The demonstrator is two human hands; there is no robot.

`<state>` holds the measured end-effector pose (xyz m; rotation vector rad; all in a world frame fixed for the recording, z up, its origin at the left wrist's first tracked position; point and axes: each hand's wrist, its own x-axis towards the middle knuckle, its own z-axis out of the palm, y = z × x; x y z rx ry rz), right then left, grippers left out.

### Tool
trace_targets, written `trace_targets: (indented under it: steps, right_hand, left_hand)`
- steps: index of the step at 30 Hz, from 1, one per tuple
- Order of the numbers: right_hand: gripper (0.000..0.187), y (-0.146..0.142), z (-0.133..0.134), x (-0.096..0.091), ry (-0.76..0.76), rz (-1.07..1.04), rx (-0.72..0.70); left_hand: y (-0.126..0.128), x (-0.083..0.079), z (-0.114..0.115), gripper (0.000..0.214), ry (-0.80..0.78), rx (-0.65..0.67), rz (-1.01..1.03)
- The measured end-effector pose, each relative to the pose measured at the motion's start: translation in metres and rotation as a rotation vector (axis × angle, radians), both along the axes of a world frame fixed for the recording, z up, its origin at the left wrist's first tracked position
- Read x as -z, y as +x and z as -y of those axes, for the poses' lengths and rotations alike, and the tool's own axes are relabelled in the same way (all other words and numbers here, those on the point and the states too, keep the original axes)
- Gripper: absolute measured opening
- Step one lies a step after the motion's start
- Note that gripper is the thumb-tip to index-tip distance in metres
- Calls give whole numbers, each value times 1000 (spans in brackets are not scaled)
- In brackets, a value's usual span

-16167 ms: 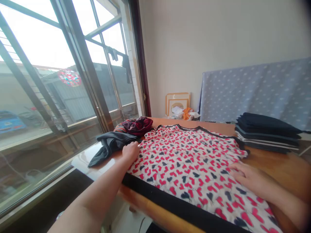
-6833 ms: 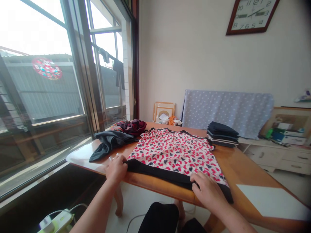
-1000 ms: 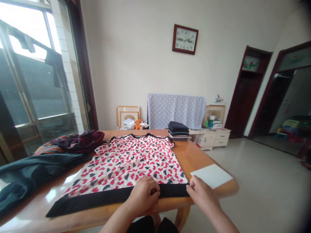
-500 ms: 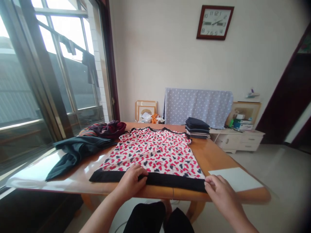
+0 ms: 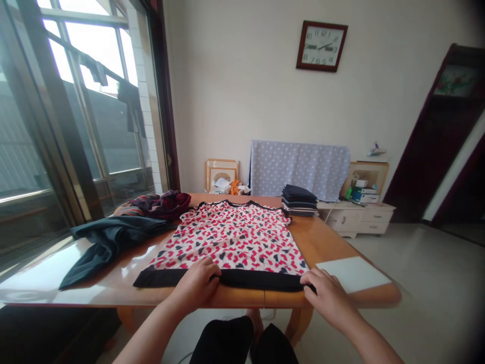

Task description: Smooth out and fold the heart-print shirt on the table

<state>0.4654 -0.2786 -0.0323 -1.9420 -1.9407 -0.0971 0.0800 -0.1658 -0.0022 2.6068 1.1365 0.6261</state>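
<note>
A white shirt (image 5: 235, 237) with red and dark hearts is spread flat on the wooden table, its neckline at the far side. Its black hem band (image 5: 261, 279) runs along the near side. My left hand (image 5: 199, 283) is on the band left of its middle, fingers curled round the cloth edge. At the band's right corner, my right hand (image 5: 322, 292) pinches the cloth between thumb and fingers. The fingertips of both hands are partly hidden.
Dark green clothing (image 5: 109, 237) and a crumpled maroon garment (image 5: 162, 203) lie at the left. A stack of folded dark clothes (image 5: 299, 201) stands at the far right. A white sheet (image 5: 352, 273) lies near the right corner of the wooden table (image 5: 322, 235).
The whole view has shifted slightly, so things appear further left. My right hand's fingers have curled more over the hem corner. The left hand stays on the band.
</note>
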Motion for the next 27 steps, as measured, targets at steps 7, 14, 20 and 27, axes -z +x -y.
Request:
trace_targets:
  steps: [7, 14, 20, 27]
  right_hand:
    - [16, 9, 2, -9, -102, -17, -31]
    - [13, 2, -6, -27, -124, -95, -62]
    - [13, 2, -23, -12, -174, -139, -68]
    - [11, 22, -29, 11, -209, -147, -107]
  left_hand:
    - [-4, -11, 4, 13, -99, 43, -68]
    - [-2, -8, -8, 22, -228, 51, -71]
    - [0, -15, -9, 22, -285, 42, -60]
    - [2, -19, 1, 17, -319, 58, -35]
